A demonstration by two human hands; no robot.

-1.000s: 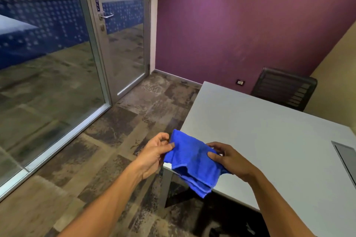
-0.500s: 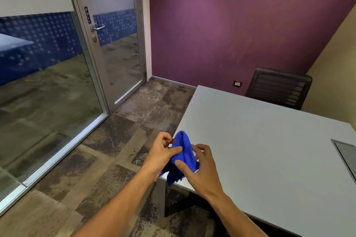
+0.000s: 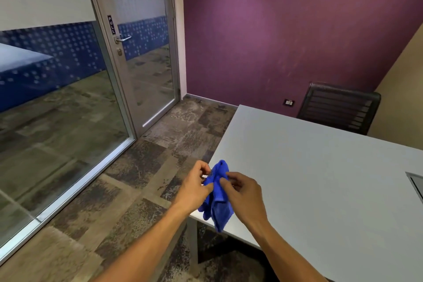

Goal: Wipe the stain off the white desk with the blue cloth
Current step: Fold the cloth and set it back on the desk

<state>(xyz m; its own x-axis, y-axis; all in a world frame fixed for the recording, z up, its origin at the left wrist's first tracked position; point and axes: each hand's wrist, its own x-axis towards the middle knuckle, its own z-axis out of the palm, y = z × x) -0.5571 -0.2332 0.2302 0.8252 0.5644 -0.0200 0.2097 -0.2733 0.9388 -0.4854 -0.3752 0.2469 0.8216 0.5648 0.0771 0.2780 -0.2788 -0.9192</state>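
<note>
Your left hand (image 3: 194, 186) and right hand (image 3: 243, 197) are both bare, with no gloves, rings or watch showing. Your forearms are bare too, uncovered all the way to the bottom edge of the view, so no sleeve or cuff can be seen.

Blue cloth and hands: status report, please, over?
Left hand and right hand both pinching the blue cloth, bunched above the desk corner. Not yet wiping. No stain visible. Nothing in the way.
</note>
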